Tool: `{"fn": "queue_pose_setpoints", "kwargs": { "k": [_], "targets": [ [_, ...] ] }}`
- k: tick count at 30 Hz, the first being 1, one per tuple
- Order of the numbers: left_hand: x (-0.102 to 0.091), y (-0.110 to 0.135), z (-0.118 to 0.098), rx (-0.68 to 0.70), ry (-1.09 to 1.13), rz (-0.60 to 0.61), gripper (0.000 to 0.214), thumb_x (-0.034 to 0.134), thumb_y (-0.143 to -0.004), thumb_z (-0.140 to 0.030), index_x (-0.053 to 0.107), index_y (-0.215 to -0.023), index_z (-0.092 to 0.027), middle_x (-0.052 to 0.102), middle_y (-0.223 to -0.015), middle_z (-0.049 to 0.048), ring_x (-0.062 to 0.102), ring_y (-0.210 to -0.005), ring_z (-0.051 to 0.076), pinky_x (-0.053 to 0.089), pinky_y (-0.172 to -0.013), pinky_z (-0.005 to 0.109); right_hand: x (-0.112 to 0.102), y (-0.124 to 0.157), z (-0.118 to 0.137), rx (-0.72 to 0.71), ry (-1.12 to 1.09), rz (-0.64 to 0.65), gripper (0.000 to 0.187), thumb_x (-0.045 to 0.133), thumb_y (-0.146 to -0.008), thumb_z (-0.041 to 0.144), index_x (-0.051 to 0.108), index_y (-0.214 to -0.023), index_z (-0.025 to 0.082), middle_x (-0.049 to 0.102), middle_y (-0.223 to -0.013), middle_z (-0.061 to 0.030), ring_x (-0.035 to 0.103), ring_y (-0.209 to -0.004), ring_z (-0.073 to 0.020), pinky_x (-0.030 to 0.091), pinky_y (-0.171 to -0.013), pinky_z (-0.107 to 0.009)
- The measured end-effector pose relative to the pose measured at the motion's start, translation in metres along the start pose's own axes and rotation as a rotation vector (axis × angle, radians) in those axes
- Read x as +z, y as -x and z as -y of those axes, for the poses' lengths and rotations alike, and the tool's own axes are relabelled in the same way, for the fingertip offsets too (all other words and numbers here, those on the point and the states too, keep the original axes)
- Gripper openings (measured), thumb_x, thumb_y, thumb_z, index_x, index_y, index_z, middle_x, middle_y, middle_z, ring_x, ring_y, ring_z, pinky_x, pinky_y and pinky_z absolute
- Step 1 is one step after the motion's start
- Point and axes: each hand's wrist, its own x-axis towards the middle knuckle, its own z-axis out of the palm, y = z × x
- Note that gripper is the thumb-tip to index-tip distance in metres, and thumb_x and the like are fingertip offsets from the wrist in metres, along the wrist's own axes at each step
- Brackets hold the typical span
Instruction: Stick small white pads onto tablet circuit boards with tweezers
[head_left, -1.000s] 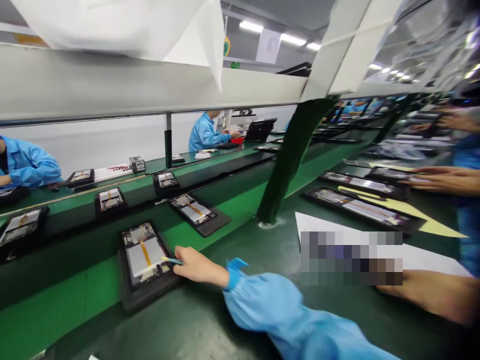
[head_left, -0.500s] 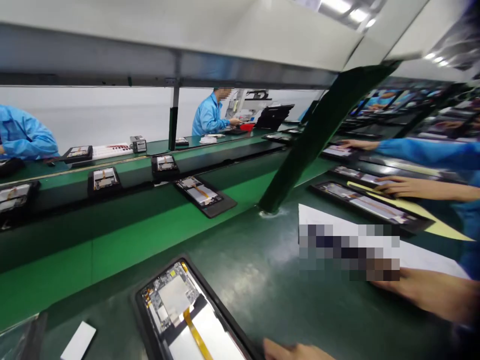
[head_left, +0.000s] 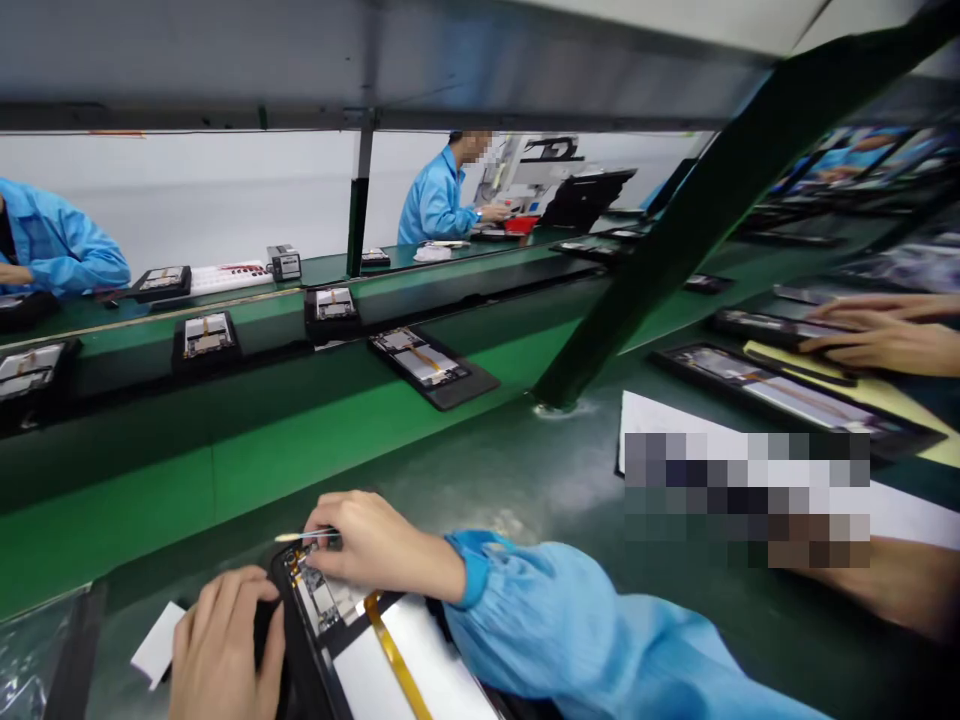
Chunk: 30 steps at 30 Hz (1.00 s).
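Note:
An opened tablet lies in a black tray in front of me, its circuit board and orange ribbon cable exposed. My right hand, in a blue sleeve, is over the board end and pinches a cotton swab with a pale tip pointing left. My left hand is at the tray's left edge, fingers curled and thumb near the rim; something dark shows between them, too hidden to name. Partly behind that hand, a small white block lies on the green bench.
Several opened tablets, one a tablet on a black pad, line the lower green belt beyond. A slanted green post rises from the bench. At right, another person's hand is at a white sheet; a co-worker's hands are farther back.
Both my hands have come in over the tablet, the right one with the swab; before, only fingertips showed at the bottom edge. The view has shifted slightly. The co-worker's hands have moved.

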Motion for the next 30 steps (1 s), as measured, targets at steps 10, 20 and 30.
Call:
{"fn": "queue_pose_setpoints", "kwargs": {
  "k": [10, 20, 30],
  "targets": [
    [0.022, -0.018, 0.012, -0.050, 0.219, -0.001, 0.024, 0.055, -0.082, -0.049, 0.063, -0.089, -0.028, 0.061, -0.090, 0.0022, 0.058, -0.086, 0.021, 0.047, -0.076, 0.037, 0.022, -0.012, -0.009, -0.044, -0.021, 0.021, 0.011, 0.060, -0.079, 0.021, 0.071, -0.076, 0.021, 0.070, -0.078, 0.0006, 0.063, -0.073, -0.0150, 0.032, -0.057, -0.023],
    [0.021, -0.024, 0.010, -0.076, 0.253, 0.011, 0.028, 0.047, -0.088, -0.049, 0.062, -0.082, -0.026, 0.061, -0.088, 0.0014, 0.057, -0.087, 0.020, 0.048, -0.076, 0.034, 0.019, -0.012, -0.005, -0.007, -0.020, 0.045, 0.015, 0.056, -0.080, 0.020, 0.071, -0.078, 0.020, 0.072, -0.082, -0.0005, 0.065, -0.074, -0.0168, 0.032, -0.057, -0.023],
    [0.017, -0.022, -0.004, 0.000, 0.103, -0.034, 0.014, 0.046, -0.091, -0.031, 0.056, -0.083, -0.024, 0.058, -0.086, 0.0014, 0.051, -0.082, 0.020, 0.039, -0.071, 0.033, 0.015, -0.011, -0.001, 0.021, -0.030, 0.045, 0.019, 0.052, -0.077, 0.016, 0.070, -0.077, 0.019, 0.072, -0.083, -0.0013, 0.065, -0.075, -0.0174, 0.036, -0.060, -0.023]
  ]
}}
